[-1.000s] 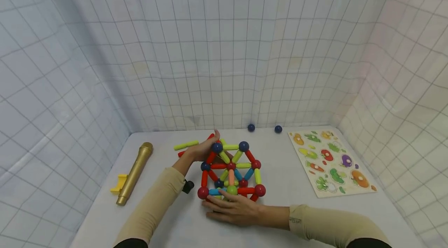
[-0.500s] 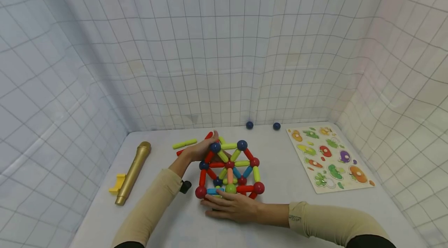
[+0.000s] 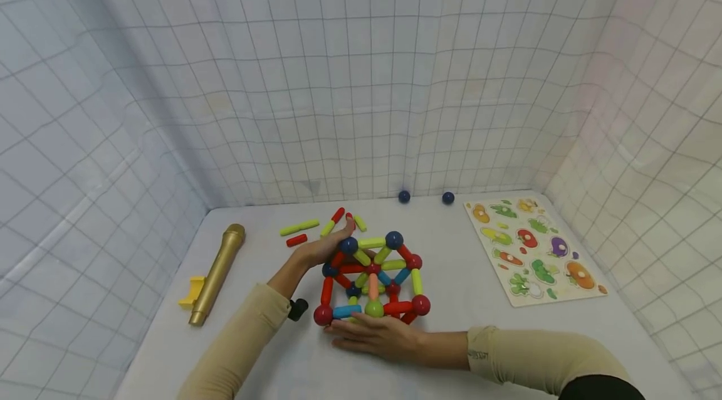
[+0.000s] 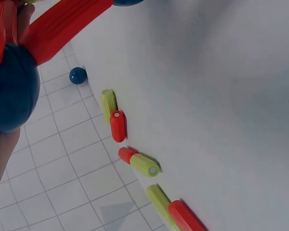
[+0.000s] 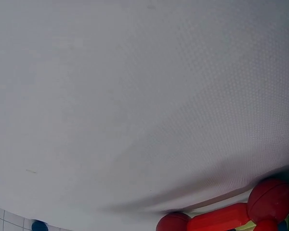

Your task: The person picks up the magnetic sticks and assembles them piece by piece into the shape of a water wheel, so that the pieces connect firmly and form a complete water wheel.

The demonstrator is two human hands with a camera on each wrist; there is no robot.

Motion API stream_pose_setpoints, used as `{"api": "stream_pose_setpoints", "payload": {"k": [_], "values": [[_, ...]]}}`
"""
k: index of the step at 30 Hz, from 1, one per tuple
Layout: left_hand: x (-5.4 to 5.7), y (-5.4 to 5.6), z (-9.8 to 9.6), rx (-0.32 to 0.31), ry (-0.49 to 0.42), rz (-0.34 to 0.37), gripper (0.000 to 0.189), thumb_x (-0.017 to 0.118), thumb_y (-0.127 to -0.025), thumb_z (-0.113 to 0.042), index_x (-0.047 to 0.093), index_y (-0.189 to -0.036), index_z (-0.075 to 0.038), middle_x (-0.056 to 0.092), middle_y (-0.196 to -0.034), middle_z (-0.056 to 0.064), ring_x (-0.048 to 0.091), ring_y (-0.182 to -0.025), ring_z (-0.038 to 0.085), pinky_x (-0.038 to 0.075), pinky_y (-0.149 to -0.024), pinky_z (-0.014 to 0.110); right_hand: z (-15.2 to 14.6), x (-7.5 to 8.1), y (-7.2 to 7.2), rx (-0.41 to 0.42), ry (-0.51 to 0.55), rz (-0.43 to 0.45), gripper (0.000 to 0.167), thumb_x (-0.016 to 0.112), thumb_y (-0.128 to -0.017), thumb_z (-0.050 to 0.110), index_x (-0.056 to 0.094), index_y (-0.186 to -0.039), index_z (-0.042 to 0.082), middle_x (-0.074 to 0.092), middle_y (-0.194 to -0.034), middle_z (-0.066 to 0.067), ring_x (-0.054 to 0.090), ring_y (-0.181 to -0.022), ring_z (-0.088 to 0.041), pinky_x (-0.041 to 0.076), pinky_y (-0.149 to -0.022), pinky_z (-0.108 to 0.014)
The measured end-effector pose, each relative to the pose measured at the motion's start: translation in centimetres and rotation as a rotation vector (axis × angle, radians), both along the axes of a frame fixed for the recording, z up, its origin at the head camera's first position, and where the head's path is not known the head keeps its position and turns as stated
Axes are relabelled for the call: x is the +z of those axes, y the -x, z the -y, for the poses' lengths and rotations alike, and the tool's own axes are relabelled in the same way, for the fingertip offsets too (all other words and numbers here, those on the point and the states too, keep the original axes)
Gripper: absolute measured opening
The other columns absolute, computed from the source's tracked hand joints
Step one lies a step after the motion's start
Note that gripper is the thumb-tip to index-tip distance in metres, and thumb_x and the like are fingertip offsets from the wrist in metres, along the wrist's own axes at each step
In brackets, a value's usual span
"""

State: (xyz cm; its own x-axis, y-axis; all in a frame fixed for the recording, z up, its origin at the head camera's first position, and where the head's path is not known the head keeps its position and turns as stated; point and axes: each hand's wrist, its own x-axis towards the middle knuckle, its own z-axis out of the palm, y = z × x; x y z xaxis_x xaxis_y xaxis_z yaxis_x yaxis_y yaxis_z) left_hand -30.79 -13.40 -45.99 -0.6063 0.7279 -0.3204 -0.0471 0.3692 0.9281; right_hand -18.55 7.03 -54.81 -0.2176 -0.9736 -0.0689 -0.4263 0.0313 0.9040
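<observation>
A frame of magnetic rods and balls (image 3: 373, 268) in red, blue, yellow-green and navy stands mid-table in the head view. My left hand (image 3: 324, 249) reaches behind its left back side, thumb pointing up; the frame partly covers its fingers. A navy ball (image 4: 12, 91) and a red rod (image 4: 65, 29) loom close in the left wrist view. Across the front, my right hand (image 3: 380, 337) lies with fingers extended to the left, touching the lower edge by the green ball (image 3: 374, 308). The right wrist view catches a red rod (image 5: 219, 217) between red balls.
Loose yellow-green and red rods (image 3: 299, 227) lie behind my left hand. Two navy balls (image 3: 404, 197) sit at the back edge. A gold microphone-shaped toy (image 3: 218, 274) and a yellow piece (image 3: 193, 292) are left; a vegetable puzzle board (image 3: 533, 249) lies right.
The frame has shifted slightly toward me, with the left hand moving along behind it. More of the loose rods show past that hand. The right hand stays along the front.
</observation>
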Motion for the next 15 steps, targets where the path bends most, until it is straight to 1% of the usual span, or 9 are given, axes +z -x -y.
{"api": "stream_pose_setpoints", "payload": {"k": [4, 6, 8, 9, 11, 12, 13, 14, 15], "values": [[-0.1, -0.8, 0.0, 0.041, 0.024, -0.066, 0.103, -0.003, -0.091, -0.074, 0.060, -0.131, -0.002, 0.060, -0.135, 0.014, 0.049, -0.135, 0.029, 0.020, -0.120, 0.052, -0.1, -0.4, -0.4, -0.002, 0.045, -0.033, 0.092, 0.049, -0.089, 0.067, -0.002, -0.157, 0.032, -0.004, -0.166, 0.001, -0.003, -0.153, -0.028, 0.004, -0.121, -0.052], [-0.3, -1.0, 0.0, 0.060, 0.015, -0.077, 0.102, -0.003, -0.091, -0.073, 0.060, -0.131, -0.003, 0.061, -0.134, 0.014, 0.049, -0.135, 0.028, 0.017, -0.120, 0.053, -0.1, -0.6, -0.5, -0.003, 0.071, -0.028, 0.090, 0.050, -0.089, 0.066, 0.000, -0.157, 0.033, -0.004, -0.166, 0.001, -0.003, -0.153, -0.028, 0.004, -0.121, -0.053], [-0.4, -1.2, -0.1, 0.075, 0.003, -0.088, 0.102, -0.004, -0.092, -0.071, 0.060, -0.131, -0.002, 0.061, -0.134, 0.014, 0.052, -0.132, 0.029, 0.020, -0.119, 0.053, -0.2, -0.7, -0.5, -0.005, 0.090, -0.011, 0.089, 0.051, -0.089, 0.066, 0.002, -0.157, 0.034, -0.003, -0.166, 0.001, -0.002, -0.153, -0.028, 0.004, -0.121, -0.053], [-0.5, -1.2, -0.2, 0.095, 0.001, -0.098, 0.102, -0.004, -0.093, -0.070, 0.061, -0.130, -0.001, 0.063, -0.131, 0.015, 0.055, -0.129, 0.029, 0.022, -0.119, 0.052, -0.2, -0.7, -0.5, -0.007, 0.095, 0.005, 0.089, 0.051, -0.089, 0.065, 0.002, -0.157, 0.034, -0.004, -0.166, 0.001, -0.002, -0.153, -0.028, 0.004, -0.121, -0.054], [-0.7, -1.3, -0.2, 0.116, -0.013, -0.126, 0.103, -0.006, -0.093, -0.069, 0.060, -0.130, 0.000, 0.064, -0.130, 0.016, 0.058, -0.124, 0.030, 0.027, -0.117, 0.050, -0.3, -0.6, -0.5, 0.000, 0.119, 0.059, 0.086, 0.049, -0.091, 0.064, 0.003, -0.157, 0.032, -0.003, -0.166, 0.000, -0.001, -0.153, -0.028, 0.005, -0.121, -0.054], [-0.7, -1.3, -0.3, 0.129, -0.020, -0.147, 0.103, -0.007, -0.093, -0.068, 0.059, -0.131, 0.001, 0.064, -0.129, 0.017, 0.060, -0.121, 0.031, 0.031, -0.115, 0.050, -0.4, -0.4, -0.6, 0.016, 0.144, 0.105, 0.084, 0.048, -0.092, 0.063, 0.005, -0.157, 0.031, -0.002, -0.166, -0.001, 0.001, -0.153, -0.027, 0.006, -0.121, -0.054], [-0.8, -1.4, -0.3, 0.141, -0.030, -0.168, 0.102, -0.007, -0.093, -0.068, 0.058, -0.131, 0.001, 0.064, -0.128, 0.018, 0.061, -0.120, 0.032, 0.034, -0.113, 0.051, -0.4, -0.1, -0.7, 0.043, 0.181, 0.154, 0.081, 0.047, -0.094, 0.061, 0.007, -0.157, 0.030, 0.000, -0.166, -0.002, 0.003, -0.153, -0.027, 0.007, -0.121, -0.053], [-0.9, -1.4, -0.3, 0.156, -0.038, -0.187, 0.102, -0.008, -0.093, -0.067, 0.057, -0.132, 0.001, 0.064, -0.128, 0.019, 0.061, -0.120, 0.033, 0.035, -0.112, 0.051, -0.5, 0.2, -0.8, 0.088, 0.240, 0.201, 0.077, 0.046, -0.095, 0.059, 0.012, -0.157, 0.028, 0.006, -0.166, -0.003, 0.008, -0.153, -0.027, 0.011, -0.120, -0.053], [-1.0, -1.6, -0.2, 0.178, -0.038, -0.224, 0.100, -0.009, -0.094, -0.065, 0.056, -0.133, 0.000, 0.064, -0.128, 0.019, 0.060, -0.121, 0.033, 0.035, -0.112, 0.053, -0.6, 0.7, -1.0, 0.152, 0.313, 0.241, 0.072, 0.045, -0.096, 0.057, 0.018, -0.156, 0.027, 0.014, -0.165, -0.005, 0.015, -0.151, -0.027, 0.016, -0.118, -0.053]]}}
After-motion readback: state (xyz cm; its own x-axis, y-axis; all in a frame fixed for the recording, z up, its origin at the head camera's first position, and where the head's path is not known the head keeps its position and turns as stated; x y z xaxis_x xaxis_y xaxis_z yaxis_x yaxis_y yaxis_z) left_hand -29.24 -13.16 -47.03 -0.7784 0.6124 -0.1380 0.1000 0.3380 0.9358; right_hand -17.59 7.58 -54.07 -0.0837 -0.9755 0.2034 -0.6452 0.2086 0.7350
